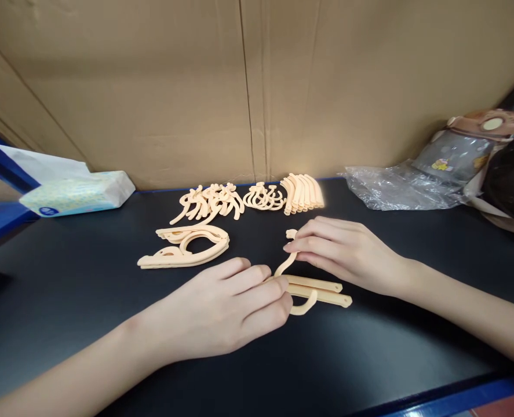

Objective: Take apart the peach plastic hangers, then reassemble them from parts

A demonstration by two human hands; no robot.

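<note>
My right hand (335, 246) is closed, its fingertips pinching a wavy beige plastic piece (288, 264) that looks like a hanger hook. My left hand (239, 307) is closed over the near ends of two straight beige hanger arms (321, 289), which point right just above the black table. From under its fingers a curved beige piece (305, 305) sticks out. The lower end of the wavy piece meets my left fingertips, and the joint there is hidden. To the left lies a small stack of folded beige plastic hangers (204, 255).
Along the back lie a pile of wavy hook pieces (208, 202), a pile of thin curved pieces (265, 198) and a row of stacked arms (303, 193). A tissue pack (83, 194) stands at left. Clear plastic wrap (396, 188) and a bottle (452, 150) sit at right. Cardboard (174, 87) walls the back.
</note>
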